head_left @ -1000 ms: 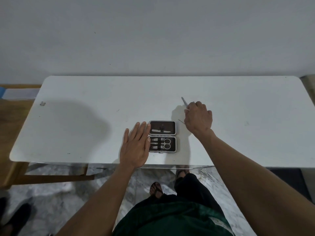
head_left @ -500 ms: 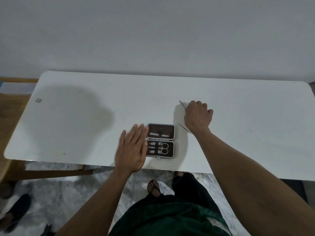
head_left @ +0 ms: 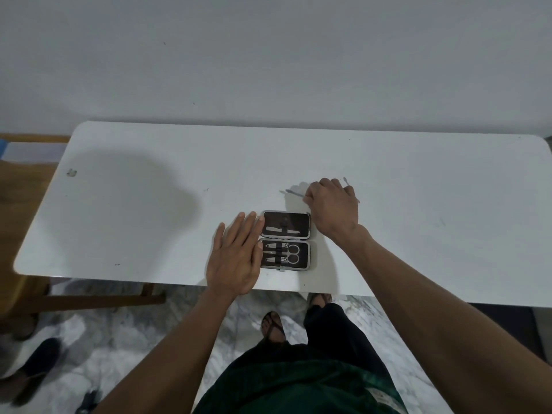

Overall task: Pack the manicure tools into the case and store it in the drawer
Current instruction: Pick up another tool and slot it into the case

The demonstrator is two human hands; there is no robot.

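Note:
An open dark manicure case [head_left: 286, 240] lies near the front edge of the white table [head_left: 149, 180]. Its far half holds a file; its near half holds clippers and small scissors under a strap. My left hand [head_left: 236, 258] lies flat with straight fingers on the table, touching the case's left edge. My right hand [head_left: 333, 207], just beyond the case's far right corner, is curled round thin metal tools [head_left: 294, 193]. One tip pokes out to the left, another tip [head_left: 345, 181] sticks out past the knuckles.
A wall stands right behind the table. A wooden bench [head_left: 21, 186] sits to the left. Below the front edge are a marble floor, my sandalled feet [head_left: 271, 324] and dark shoes [head_left: 33, 363] at the lower left.
My right hand has turned the thin tool so its tip points left instead of up-left, and a second tip now shows past the knuckles. My left hand stays against the case.

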